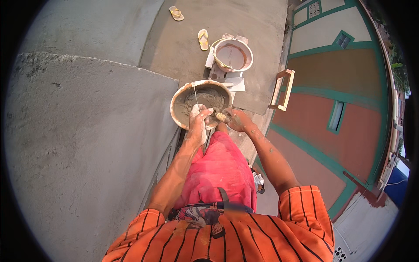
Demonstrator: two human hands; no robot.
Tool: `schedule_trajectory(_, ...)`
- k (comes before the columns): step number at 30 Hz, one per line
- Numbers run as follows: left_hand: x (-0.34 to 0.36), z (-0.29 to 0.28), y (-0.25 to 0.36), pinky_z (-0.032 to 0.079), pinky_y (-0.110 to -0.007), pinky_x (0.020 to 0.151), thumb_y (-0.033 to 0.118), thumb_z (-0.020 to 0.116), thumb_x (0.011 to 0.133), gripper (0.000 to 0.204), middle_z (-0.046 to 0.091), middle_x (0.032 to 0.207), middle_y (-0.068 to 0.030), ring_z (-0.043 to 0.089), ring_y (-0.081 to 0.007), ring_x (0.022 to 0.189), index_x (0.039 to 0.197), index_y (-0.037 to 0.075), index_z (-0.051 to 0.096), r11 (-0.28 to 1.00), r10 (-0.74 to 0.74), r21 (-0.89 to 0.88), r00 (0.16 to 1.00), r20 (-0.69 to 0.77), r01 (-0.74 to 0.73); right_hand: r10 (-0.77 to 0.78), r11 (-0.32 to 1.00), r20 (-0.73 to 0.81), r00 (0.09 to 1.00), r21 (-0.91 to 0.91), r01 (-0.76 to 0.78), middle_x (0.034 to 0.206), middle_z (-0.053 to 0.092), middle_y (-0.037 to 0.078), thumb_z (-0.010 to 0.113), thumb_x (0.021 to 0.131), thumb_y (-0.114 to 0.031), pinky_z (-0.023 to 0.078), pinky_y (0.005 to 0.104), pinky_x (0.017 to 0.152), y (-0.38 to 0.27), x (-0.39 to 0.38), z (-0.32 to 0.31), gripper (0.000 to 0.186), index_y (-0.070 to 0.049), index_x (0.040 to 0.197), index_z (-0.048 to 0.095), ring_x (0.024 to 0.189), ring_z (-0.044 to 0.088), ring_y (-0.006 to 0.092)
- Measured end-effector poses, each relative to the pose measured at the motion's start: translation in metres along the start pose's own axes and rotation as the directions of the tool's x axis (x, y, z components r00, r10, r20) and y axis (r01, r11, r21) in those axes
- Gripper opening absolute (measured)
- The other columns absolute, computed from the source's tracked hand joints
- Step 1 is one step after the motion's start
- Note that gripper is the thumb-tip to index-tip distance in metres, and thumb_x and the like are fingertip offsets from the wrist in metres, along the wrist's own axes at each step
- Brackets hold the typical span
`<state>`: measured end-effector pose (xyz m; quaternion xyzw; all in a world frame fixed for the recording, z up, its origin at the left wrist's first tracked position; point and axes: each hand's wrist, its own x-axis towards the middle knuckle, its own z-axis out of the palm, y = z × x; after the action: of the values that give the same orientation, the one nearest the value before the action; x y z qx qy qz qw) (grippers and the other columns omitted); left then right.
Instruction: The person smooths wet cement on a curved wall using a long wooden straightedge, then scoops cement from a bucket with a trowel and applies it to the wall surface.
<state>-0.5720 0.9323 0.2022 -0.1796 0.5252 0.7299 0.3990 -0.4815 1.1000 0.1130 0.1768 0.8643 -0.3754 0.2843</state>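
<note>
Mid-frame, apparently working mortar (210,96), my right hand (238,119) clasped a ribbed handle (221,117); left hand (199,115) curled, hold unclear; scooping likely wanted steadiness.

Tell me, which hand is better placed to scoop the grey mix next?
Probably the right hand: it grips a ribbed tool handle near the grey mix. The left hand seems occupied with the wire handle of the bucket.

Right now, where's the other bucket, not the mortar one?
In the head view, the other bucket stands at upper centre, right of the nearer sandal and beyond the mortar bucket.
</note>
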Motion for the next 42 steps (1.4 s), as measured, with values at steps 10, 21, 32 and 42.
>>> schedule_trajectory(10, 0.197, -0.015, -0.092, 0.030, -0.021, 0.061, 0.005, 0.059, 0.076, 0.020, 0.040, 0.074, 0.0027, 0.035, -0.0058, 0.065, 0.083, 0.011, 0.042, 0.989, -0.047, -0.140, 0.998, -0.046, 0.040, 0.323, 0.936, -0.120, 0.939, 0.189, -0.297, 0.112, 0.064, 0.022, 0.070, 0.081, -0.020, 0.048, 0.0415, 0.091, 0.152, 0.258, -0.013, 0.051, -0.005, 0.126, 0.051, 0.108, 0.061, 0.0342)
schedule_trajectory(21, 0.274, -0.136, -0.116, 0.041, -0.024, 0.071, 0.009, 0.065, 0.081, 0.023, 0.053, 0.088, -0.0036, 0.051, -0.0118, 0.076, 0.095, 0.007, 0.047, 0.985, 0.033, 0.165, 0.878, -0.478, 0.052, 0.160, 0.951, -0.032, 0.987, 0.275, -0.145, 0.107, 0.064, 0.019, 0.061, 0.081, -0.005, 0.046, 0.0409, 0.089, 0.163, 0.300, 0.005, 0.041, -0.009, 0.121, 0.053, 0.101, 0.061, 0.0339)
schedule_trajectory(32, 0.312, -0.196, -0.193, 0.047, -0.030, 0.090, -0.005, 0.059, 0.081, 0.053, 0.057, 0.118, -0.0082, 0.055, -0.0149, 0.106, 0.132, 0.001, 0.043, 0.946, -0.033, 0.307, 0.971, -0.237, 0.107, 0.193, 0.761, -0.014, 0.981, 0.634, -0.141, 0.108, 0.064, 0.008, 0.049, 0.098, -0.040, 0.049, 0.0311, 0.085, 0.193, 0.403, -0.056, 0.045, -0.003, 0.122, 0.059, 0.096, 0.060, 0.0171)
schedule_trajectory(42, 0.315, -0.193, -0.201, 0.047, -0.030, 0.088, -0.001, 0.058, 0.083, 0.051, 0.057, 0.115, -0.0095, 0.055, -0.0144, 0.103, 0.131, 0.000, 0.042, 0.940, -0.031, 0.325, 0.975, -0.222, 0.104, -0.070, 0.256, 0.407, 0.911, 0.890, -0.378, 0.074, 0.052, 0.004, 0.045, 0.098, -0.032, 0.047, 0.0284, 0.064, 0.246, 0.501, -0.049, 0.033, -0.009, 0.074, 0.046, 0.068, 0.054, 0.0175)
